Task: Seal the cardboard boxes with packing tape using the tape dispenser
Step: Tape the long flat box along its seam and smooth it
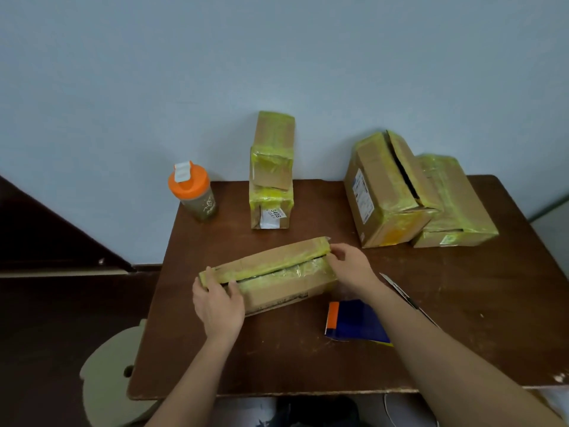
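Note:
A long, flat cardboard box with yellowish tape lies on the brown table in front of me. Its top flaps stand slightly apart along a dark slit. My left hand grips the box's left end, thumb on top. My right hand holds the right end, fingers pinching the far flap's corner. A blue and orange object, possibly the tape dispenser, lies on the table just under my right forearm. A knife-like blade rests beside that forearm.
Two small taped boxes are stacked at the back centre. Two bigger taped boxes stand at the back right, one with an open slit. An orange-lidded shaker bottle stands at the back left corner. A pale stool sits left of the table.

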Demonstrator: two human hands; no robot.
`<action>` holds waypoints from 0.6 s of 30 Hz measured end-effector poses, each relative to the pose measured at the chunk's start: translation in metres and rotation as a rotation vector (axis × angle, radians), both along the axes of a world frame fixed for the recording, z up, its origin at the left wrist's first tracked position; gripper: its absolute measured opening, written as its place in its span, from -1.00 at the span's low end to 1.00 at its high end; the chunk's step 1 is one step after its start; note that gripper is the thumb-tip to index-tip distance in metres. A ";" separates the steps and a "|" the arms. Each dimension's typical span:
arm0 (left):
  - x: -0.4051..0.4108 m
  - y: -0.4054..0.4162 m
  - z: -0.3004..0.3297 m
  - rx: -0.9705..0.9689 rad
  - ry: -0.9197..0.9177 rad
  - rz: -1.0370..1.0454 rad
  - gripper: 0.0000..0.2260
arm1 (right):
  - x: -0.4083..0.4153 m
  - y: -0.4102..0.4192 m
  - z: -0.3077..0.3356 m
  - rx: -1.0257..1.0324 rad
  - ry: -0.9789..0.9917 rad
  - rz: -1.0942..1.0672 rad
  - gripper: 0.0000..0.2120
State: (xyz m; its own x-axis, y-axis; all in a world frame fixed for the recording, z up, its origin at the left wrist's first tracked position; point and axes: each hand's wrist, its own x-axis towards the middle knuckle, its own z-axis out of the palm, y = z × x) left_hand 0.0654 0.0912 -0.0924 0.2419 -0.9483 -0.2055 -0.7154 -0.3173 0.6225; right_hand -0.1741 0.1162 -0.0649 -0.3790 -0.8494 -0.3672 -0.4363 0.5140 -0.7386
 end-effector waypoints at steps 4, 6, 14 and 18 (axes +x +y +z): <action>-0.008 -0.002 -0.003 -0.034 0.046 -0.036 -0.57 | -0.012 0.005 -0.009 0.059 0.127 -0.185 -0.78; -0.011 -0.003 -0.004 -0.065 0.095 -0.013 -0.63 | -0.016 0.009 -0.012 0.053 0.131 -0.221 -0.84; -0.010 -0.010 -0.007 -0.094 0.338 0.269 -0.73 | -0.013 0.004 -0.018 0.088 0.001 -0.405 -0.92; -0.011 -0.016 -0.007 -0.045 0.524 0.487 -0.60 | -0.013 0.001 -0.022 0.098 -0.175 -0.584 -0.87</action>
State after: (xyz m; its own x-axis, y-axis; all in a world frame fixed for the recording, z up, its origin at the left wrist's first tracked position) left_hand 0.0542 0.0753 -0.0993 0.5198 -0.7682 -0.3737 -0.1024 -0.4903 0.8655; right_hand -0.1866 0.1168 -0.0868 -0.6988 -0.4784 -0.5317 0.0611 0.7007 -0.7108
